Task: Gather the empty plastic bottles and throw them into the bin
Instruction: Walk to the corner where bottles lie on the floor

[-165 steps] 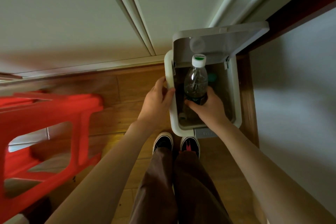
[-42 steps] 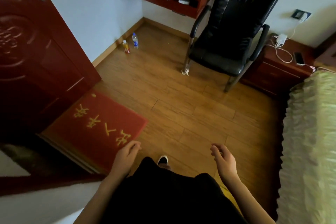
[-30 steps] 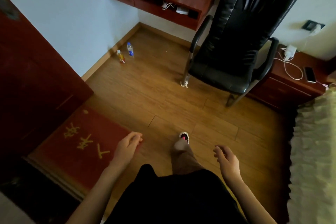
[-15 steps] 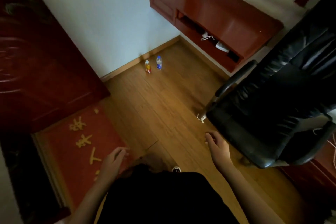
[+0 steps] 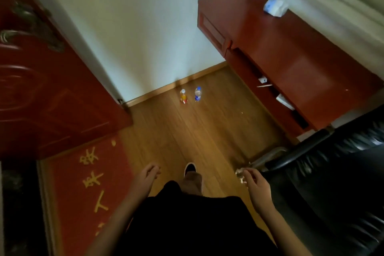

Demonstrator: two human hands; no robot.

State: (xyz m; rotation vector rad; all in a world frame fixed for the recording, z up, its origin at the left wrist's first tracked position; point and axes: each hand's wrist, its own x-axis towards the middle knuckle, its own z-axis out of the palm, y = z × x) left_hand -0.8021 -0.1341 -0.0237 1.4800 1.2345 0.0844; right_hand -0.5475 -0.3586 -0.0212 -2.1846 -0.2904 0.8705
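Note:
Two small plastic bottles stand upright side by side on the wooden floor near the baseboard, far ahead of me. The orange-labelled bottle (image 5: 183, 96) is on the left and the blue-labelled bottle (image 5: 197, 94) on the right. My left hand (image 5: 148, 175) hangs low in front of me, fingers loosely apart and empty. My right hand (image 5: 256, 181) is also low and empty, fingers slightly curled, beside the chair's armrest. Both hands are well short of the bottles. The bin is out of view.
A dark red door (image 5: 41, 81) stands open at the left, with a red doormat (image 5: 83, 183) below it. A red-brown desk (image 5: 291, 54) runs along the right wall. A black leather chair (image 5: 332, 172) sits close at my right. My foot (image 5: 190, 169) is forward on the floor.
Earlier my right hand held a bottle over the open bin. Since then I have turned into the room and walked toward the two bottles, which now look closer; both hands stay empty.

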